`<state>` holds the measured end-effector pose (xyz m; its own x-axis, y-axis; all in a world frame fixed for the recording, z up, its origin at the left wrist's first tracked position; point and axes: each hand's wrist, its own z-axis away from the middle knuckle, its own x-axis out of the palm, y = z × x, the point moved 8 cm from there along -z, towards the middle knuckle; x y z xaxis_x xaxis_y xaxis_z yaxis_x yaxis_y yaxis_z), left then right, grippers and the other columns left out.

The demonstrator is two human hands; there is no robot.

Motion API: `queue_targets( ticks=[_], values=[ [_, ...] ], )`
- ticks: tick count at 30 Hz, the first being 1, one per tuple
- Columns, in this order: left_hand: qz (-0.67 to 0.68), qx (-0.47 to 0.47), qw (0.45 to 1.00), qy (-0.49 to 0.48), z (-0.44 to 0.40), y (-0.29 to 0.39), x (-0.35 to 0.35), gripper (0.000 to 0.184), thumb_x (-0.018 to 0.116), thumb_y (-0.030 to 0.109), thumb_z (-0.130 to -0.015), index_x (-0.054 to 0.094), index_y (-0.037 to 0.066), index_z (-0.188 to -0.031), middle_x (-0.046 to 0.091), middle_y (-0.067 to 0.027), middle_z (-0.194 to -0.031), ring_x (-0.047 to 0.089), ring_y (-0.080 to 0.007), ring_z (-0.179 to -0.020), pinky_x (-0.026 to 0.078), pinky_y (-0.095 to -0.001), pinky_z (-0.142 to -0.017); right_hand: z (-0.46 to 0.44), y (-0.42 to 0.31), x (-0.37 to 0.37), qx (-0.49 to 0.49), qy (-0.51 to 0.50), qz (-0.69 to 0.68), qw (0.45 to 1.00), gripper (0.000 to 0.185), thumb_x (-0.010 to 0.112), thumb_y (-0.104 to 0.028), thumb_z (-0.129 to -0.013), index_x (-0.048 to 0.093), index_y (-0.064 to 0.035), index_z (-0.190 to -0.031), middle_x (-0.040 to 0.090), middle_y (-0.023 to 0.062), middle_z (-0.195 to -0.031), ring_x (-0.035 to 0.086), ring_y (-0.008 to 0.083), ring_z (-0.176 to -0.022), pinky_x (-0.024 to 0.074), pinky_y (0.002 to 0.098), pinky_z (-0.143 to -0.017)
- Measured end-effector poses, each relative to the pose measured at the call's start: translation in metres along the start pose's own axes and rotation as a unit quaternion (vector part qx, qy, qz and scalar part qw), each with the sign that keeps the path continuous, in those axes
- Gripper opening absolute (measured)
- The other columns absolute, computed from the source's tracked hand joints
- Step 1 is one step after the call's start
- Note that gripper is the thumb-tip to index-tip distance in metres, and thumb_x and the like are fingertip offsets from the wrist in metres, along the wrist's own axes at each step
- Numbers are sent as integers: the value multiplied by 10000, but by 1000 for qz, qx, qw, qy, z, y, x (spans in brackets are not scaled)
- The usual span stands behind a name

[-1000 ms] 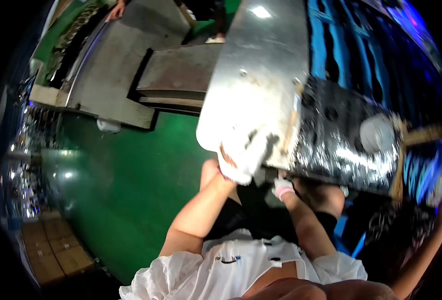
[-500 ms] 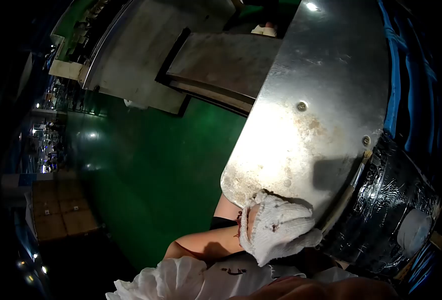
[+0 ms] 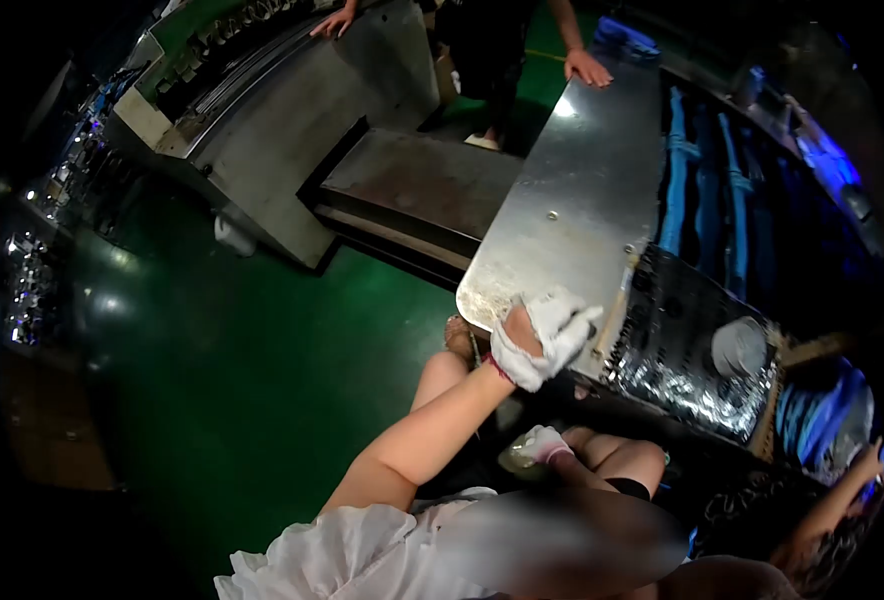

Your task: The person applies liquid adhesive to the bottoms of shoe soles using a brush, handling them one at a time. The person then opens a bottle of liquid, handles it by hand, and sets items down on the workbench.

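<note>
My left hand (image 3: 544,338), in a white knit glove worn open across the back, is at the near end of a metal tabletop (image 3: 562,185). Its fingers curl downward and their tips are hidden, so anything inside cannot be made out. Just right of it lies a long brush (image 3: 616,305) with a pale handle, apart from the fingers. Lower down, over my lap, my right hand (image 3: 545,443) is also gloved in white. Its fingers close on a pale yellowish, translucent object (image 3: 518,459) whose kind is unclear.
Right of the metal top stand a black plastic-wrapped surface (image 3: 677,360) with a translucent round container (image 3: 739,347) and blue-wrapped bars (image 3: 676,180). Another person's hand (image 3: 589,68) rests on the far end. A co-worker's arm (image 3: 842,490) shows at lower right. Green floor (image 3: 292,370) lies left.
My view has pulled back and shows more of the table. The left hand lifts slightly at the table's near end. My right hand and another person's hands have come into view.
</note>
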<state>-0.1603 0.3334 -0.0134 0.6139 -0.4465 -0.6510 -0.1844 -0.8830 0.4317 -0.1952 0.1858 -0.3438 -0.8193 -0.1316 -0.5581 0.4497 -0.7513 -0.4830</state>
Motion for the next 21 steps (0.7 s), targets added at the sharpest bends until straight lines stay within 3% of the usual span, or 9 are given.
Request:
queue_targets(
  ticks=[1, 4, 6, 8, 10, 14, 15, 18, 21],
  values=[
    [-6, 59, 997, 54, 3, 7, -5, 148, 554, 141, -872, 653, 34, -892, 613, -155, -783, 587, -346, -715, 480, -435, -613, -6, 26, 11, -27, 11, -182, 983, 408, 778, -291, -627, 646, 7, -874, 668, 144, -869, 650, 231, -811, 519, 326, -748],
    [176, -133, 975, 7, 2, -19, 9, 152, 610, 159, -851, 649, 18, -893, 613, -162, -779, 598, -329, -729, 490, -402, -648, 54, 17, -12, -32, 54, -286, 956, 367, 770, -271, -648, 650, 3, -861, 663, 92, -822, 632, 168, -760, 510, 289, -716],
    [284, -233, 929, 44, 17, -33, 16, 167, 637, 170, -847, 641, 7, -880, 612, -163, -805, 610, -296, -728, 492, -363, -658, 107, -18, -43, -136, 201, -85, 966, 284, 742, -207, -639, 656, -51, -860, 632, 132, -864, 608, 263, -862, 494, 335, -790],
    [322, -170, 926, 94, 44, -21, 8, 278, 709, 174, -802, 602, 2, -992, 595, -130, -876, 605, -229, -719, 496, -340, -672, 155, -41, -65, -189, 263, -90, 942, 265, 732, -199, -631, 659, -76, -854, 600, 145, -876, 581, 304, -880, 481, 369, -810],
    [276, -157, 948, 16, 77, 20, -12, 468, 760, 222, -757, 547, 9, -1115, 578, -149, -988, 606, -244, -791, 511, -338, -707, 201, -64, -95, -239, 358, -106, 896, 262, 729, -221, -637, 659, -82, -847, 587, 133, -863, 582, 296, -854, 483, 370, -790],
    [184, 38, 971, -150, 147, 65, 18, 957, 845, 403, -616, 368, -33, -1323, 413, -252, -1331, 446, -389, -1211, 392, -431, -1013, 271, -100, -142, -260, 380, -63, 885, 258, 695, -284, -679, 651, -134, -884, 584, 101, -895, 596, 302, -850, 501, 387, -762],
    [216, 2, 957, -194, 160, 69, 29, 1101, 850, 467, -576, 297, -69, -1362, 368, -279, -1369, 366, -415, -1282, 308, -452, -1076, 286, -105, -151, -255, 392, -65, 882, 264, 696, -285, -678, 649, -132, -888, 589, 102, -899, 600, 306, -846, 502, 388, -757],
    [264, 29, 937, -227, 156, 101, 29, 1157, 859, 479, -561, 262, -80, -1379, 368, -276, -1367, 380, -406, -1275, 324, -436, -1067, 329, -128, -177, -282, 435, -38, 854, 296, 706, -252, -679, 654, -98, -926, 588, 96, -878, 602, 283, -813, 498, 348, -741],
    [464, -95, 840, -266, 142, 119, 27, 1183, 908, 330, -547, 177, -68, -1388, 428, -199, -1318, 438, -272, -1230, 365, -395, -1038, 350, -145, -186, -356, 424, -69, 830, 276, 695, -232, -668, 660, -74, -891, 594, 111, -868, 609, 284, -820, 499, 346, -740]
  ],
)
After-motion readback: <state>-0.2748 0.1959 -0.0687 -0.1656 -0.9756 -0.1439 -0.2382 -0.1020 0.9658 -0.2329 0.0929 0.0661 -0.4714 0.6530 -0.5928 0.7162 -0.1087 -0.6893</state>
